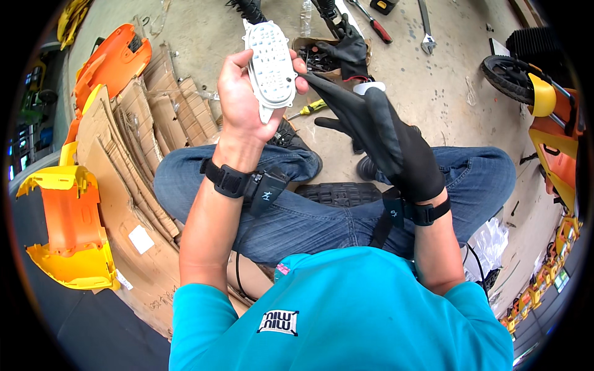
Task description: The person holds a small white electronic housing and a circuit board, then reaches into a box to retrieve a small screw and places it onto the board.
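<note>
My bare left hand (244, 105) holds a white oblong panel (270, 62) with rows of small raised pads, thumb and fingertips at its edges. My right hand (377, 136), in a black glove, has its fingers stretched out; a fingertip reaches the panel's right edge, though I cannot tell whether it touches. Below the panel a yellow-handled screwdriver (309, 109) lies on the floor, partly hidden by the glove. Beyond it sit a cardboard box of dark small parts (312, 59) and a loose black glove (346, 52).
Cardboard sheets (124, 185) and yellow-orange plastic shells (68, 219) lie at my left. A wheel (504, 80) and more shells (554, 154) stand at my right. An adjustable wrench (428, 40) and red-handled tool (378, 28) lie ahead. My crossed legs (470, 179) frame the near floor.
</note>
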`<action>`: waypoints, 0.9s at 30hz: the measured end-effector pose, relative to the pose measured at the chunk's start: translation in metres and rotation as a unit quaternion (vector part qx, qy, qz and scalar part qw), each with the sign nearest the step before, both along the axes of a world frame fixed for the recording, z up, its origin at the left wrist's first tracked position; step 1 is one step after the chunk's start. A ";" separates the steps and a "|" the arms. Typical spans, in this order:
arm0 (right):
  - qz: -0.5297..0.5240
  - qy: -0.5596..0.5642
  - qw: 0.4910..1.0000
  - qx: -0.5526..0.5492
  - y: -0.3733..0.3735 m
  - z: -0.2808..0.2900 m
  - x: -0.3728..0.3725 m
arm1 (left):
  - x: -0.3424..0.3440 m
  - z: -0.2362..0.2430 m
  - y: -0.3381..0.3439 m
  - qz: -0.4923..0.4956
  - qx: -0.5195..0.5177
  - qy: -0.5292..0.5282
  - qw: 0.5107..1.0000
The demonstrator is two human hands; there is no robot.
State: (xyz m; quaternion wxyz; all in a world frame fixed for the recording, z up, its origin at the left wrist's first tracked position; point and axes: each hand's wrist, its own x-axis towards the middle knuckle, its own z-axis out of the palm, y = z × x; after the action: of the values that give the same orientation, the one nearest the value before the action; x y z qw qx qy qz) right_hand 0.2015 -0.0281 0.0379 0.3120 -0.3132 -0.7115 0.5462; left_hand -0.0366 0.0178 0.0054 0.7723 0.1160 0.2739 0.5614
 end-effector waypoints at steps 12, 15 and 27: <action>-0.108 0.429 0.842 -0.309 0.037 0.003 -0.041 | 0.018 -0.001 -0.010 -0.034 0.020 -0.014 0.999; -0.045 0.578 0.689 -0.434 0.036 -0.001 -0.043 | 0.020 -0.002 -0.010 -0.020 0.011 0.011 1.000; -0.037 0.559 0.661 -0.500 0.018 -0.012 -0.061 | 0.011 0.000 -0.006 0.044 -0.008 -0.017 0.999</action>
State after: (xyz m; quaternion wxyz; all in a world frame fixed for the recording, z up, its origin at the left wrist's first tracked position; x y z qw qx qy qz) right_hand 0.1405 -0.0096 0.0263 0.4673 -0.0841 -0.0111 0.8800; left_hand -0.0260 0.0120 0.0052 0.7525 0.0879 0.2697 0.5944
